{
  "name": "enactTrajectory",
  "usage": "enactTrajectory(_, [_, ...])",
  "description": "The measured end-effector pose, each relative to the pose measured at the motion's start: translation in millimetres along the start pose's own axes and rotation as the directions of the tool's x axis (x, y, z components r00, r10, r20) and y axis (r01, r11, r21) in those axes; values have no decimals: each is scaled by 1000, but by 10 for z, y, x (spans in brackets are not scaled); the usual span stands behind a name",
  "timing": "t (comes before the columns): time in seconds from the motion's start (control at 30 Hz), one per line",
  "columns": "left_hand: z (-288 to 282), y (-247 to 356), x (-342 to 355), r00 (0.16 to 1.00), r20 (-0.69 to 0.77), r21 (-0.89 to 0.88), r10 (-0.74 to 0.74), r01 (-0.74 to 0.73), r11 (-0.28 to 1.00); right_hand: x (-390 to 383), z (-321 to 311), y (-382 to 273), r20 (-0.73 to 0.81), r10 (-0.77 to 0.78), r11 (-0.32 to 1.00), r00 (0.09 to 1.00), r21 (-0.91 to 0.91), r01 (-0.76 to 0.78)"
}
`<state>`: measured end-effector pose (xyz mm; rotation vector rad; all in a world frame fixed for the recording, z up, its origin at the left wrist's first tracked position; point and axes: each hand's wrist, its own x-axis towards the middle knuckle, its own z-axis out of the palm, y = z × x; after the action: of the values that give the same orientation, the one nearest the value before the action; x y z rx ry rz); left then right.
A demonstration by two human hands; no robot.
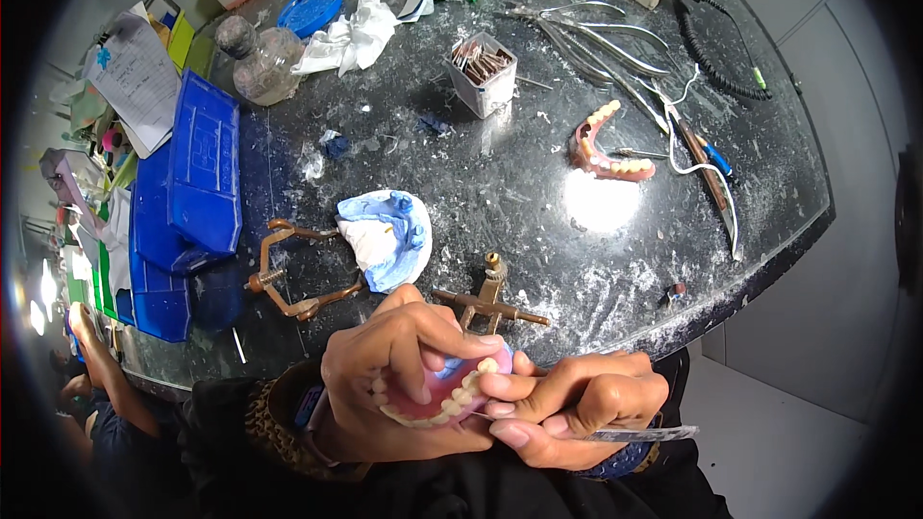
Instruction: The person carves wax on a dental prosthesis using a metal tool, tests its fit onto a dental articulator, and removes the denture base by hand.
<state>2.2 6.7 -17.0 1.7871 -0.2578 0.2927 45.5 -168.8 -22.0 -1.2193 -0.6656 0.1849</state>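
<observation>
Within left hand (pixel 383 344) — part-hidden denture (pixel 454 406)

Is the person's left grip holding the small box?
No, the left grip holds a pink denture; the box stands on the table.

this is a dental workshop — held denture (pixel 452 407), dental cast (pixel 410 248) and dusty bench (pixel 510 197) show it.

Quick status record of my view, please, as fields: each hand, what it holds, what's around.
Left hand: holds pink denture
Right hand: holds slim metal tool
Tool tip: by the denture; contact unclear
Beyond hands: blue-and-white dental cast, brown metal frame
Right side: second denture
Left side: blue bins
Surface: dark bench, dusted white
</observation>
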Motion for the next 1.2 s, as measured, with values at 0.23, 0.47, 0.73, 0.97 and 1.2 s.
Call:
enactTrajectory(0.23, [-26, 44, 10, 1000, 12, 7, -5, 5, 1000, 57, 58, -11, -19, -102, 992, 995, -80, 100])
enactTrajectory(0.47, [-25, 43, 19, 1000, -5, 20, -14, 14, 1000, 40, 65, 15, -26, -109, 993, 994, -42, 107])
enactTrajectory(0.73, [5, 61, 9, 999, -32, 79, -19, 22, 997, -13, 63, 67, -23, -103, 994, 994, -22, 103])
enactTrajectory(0.97, [-10, -5, -20, 1000, -26, 49, 6, -4, 999, -38, 34, 136, 14, -115, 991, 993, 68, 114])
enactTrajectory(1.2, [-4, 33, 3, 999, -31, 9, -18, 18, 1000, -35, 21, 113, -116, -35, 961, 993, 269, 65])
